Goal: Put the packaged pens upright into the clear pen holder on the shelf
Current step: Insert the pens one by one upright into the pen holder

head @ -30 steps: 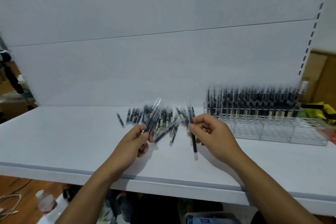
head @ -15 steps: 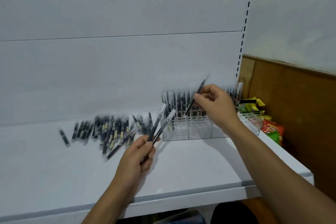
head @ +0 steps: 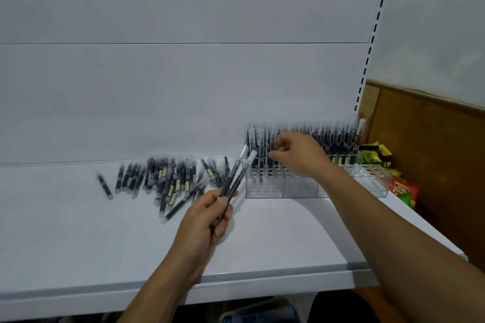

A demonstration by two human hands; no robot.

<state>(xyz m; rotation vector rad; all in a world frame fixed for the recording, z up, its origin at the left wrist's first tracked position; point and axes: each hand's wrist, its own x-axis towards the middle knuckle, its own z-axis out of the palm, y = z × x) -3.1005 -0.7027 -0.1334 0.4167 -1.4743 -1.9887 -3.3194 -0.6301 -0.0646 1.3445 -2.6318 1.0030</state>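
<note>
1. A white back panel (head: 183, 86) rises behind a white shelf (head: 78, 231). The clear holder (head: 265, 189) stands on the shelf's right part, against the panel.
2. Standing pens (head: 333, 139) fill the holder's rear rows, and its front cells look empty. Loose pens (head: 168, 178) lie heaped just left of the holder.
3. The right hand (head: 299, 155) is over the holder's left end, fingertips bunched among the standing pens. The left hand (head: 204, 215) is in front of the holder's left corner, fingers and thumb curled round two held pens (head: 236, 176) that slant toward it.
4. The step appears to be seating a pen at the holder's left end. Bring it vertical over one free cell and lower it straight. Let go only once it bottoms out, without knocking its neighbours.
5. Blur smears both pen groups, so they cannot be counted.
6. The right hand covers the target cell, and whether its fingertips pinch a pen cannot be told.
7. The holder's right end merges with snack packets (head: 401, 189) beside it.
</note>
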